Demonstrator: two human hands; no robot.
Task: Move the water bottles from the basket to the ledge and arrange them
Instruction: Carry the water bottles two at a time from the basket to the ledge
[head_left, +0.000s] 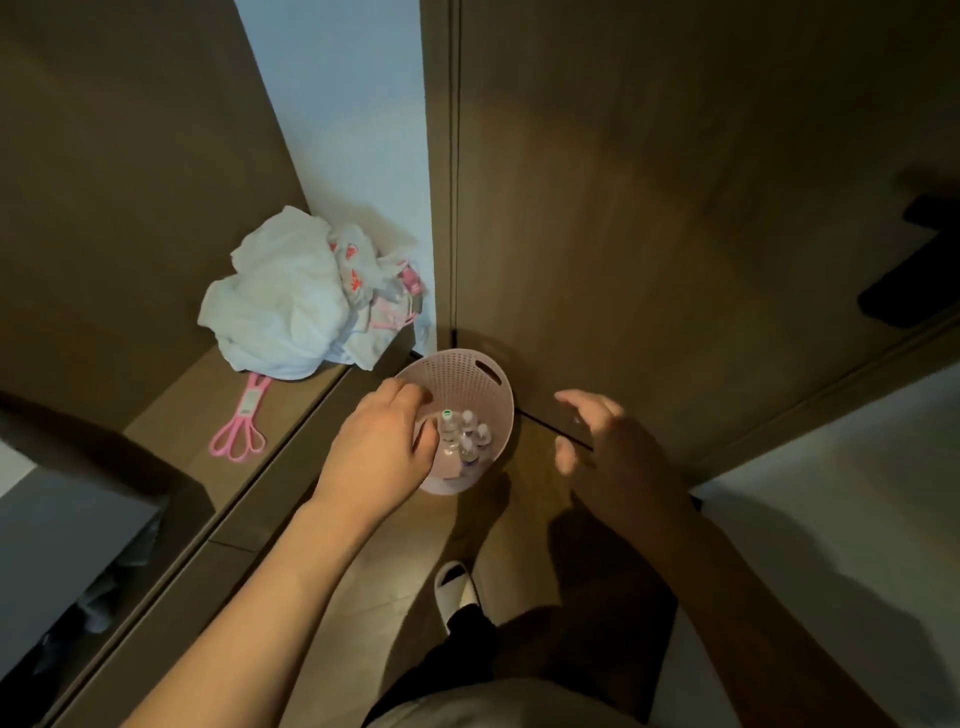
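One view only, head-mounted wide-angle, looking steeply down and forward from standing height. Strong barrel distortion bends the wall edges. Both forearms enter from the bottom edge; left hand (382, 444) and right hand (613, 447) sit mid-frame, near the lens. Basket (457, 384) on the floor is dead centre, farther below. Ledge (208, 415) runs diagonally at left. Slippered foot (457, 587) low centre.

- The basket (457, 384) was pale pink perforated plastic, matt.
- The water bottles (465, 441) were clear glossy plastic.
- The ledge (171, 415) and door (649, 208) looked like smooth matt wood.
- The white bundle (280, 306) was crumpled soft cloth.
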